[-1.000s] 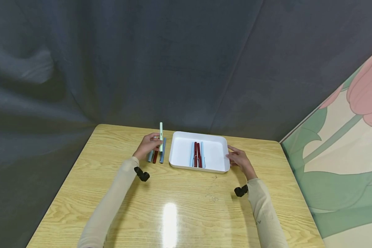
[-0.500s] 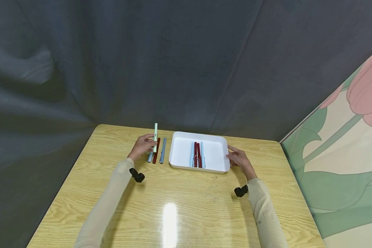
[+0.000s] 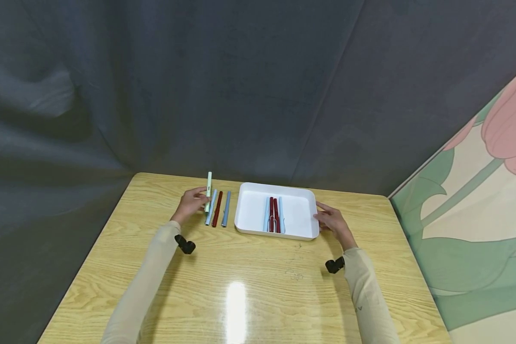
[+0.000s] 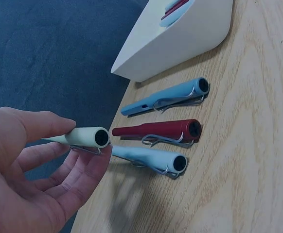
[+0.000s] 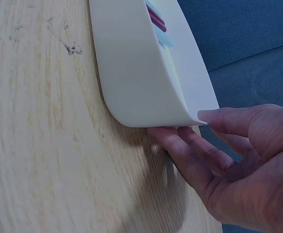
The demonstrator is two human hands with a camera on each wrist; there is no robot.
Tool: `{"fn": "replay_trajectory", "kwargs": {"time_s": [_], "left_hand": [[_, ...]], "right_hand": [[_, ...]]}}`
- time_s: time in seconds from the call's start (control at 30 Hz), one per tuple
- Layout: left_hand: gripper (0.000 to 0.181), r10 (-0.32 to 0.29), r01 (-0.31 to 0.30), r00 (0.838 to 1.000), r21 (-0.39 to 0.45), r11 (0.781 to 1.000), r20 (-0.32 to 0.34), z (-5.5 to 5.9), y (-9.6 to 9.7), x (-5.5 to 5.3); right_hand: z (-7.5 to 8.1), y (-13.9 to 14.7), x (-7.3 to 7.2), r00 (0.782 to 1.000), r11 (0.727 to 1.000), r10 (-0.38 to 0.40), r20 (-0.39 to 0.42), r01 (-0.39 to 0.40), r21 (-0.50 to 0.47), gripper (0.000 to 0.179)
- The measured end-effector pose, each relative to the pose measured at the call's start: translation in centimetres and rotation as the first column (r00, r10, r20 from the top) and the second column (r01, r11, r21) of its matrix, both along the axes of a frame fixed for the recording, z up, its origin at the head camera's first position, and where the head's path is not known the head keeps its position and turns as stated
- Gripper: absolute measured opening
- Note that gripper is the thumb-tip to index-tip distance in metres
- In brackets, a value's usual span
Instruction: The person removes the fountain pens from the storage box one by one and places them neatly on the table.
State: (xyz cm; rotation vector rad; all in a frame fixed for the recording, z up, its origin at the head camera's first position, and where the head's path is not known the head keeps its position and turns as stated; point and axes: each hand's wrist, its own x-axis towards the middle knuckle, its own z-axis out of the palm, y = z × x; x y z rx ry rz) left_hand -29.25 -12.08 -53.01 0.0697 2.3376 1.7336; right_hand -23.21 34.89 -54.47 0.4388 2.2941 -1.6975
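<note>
My left hand pinches a pale green pen with a metal clip, held above the table. Just to its right lie a light blue pen, a dark red pen and a darker blue pen, side by side. The white tray stands beyond them. Inside it are two light blue pens and two dark red pens in a row. At the tray's right end my right hand grips the wall, thumb on the rim and fingers against the outside.
The wooden table runs toward me, with a bright reflection near its front. A dark curtain hangs behind its back edge. On the right is a wall panel with a printed tulip.
My left hand has moved left with the pale green pen, from over the pens on the table to their left side, uncovering the light blue one. The right hand and the tray have stayed put.
</note>
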Motion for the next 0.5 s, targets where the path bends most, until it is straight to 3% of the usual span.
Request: {"fn": "replay_trajectory", "kwargs": {"time_s": [0.5], "left_hand": [[0.053,0.008,-0.008,1.000,-0.075,0.997,-0.003,-0.48,-1.00,0.25]], "right_hand": [[-0.37,0.07,-0.11,1.000,1.000,-0.010,0.005,0.010,-0.006,0.061]]}}
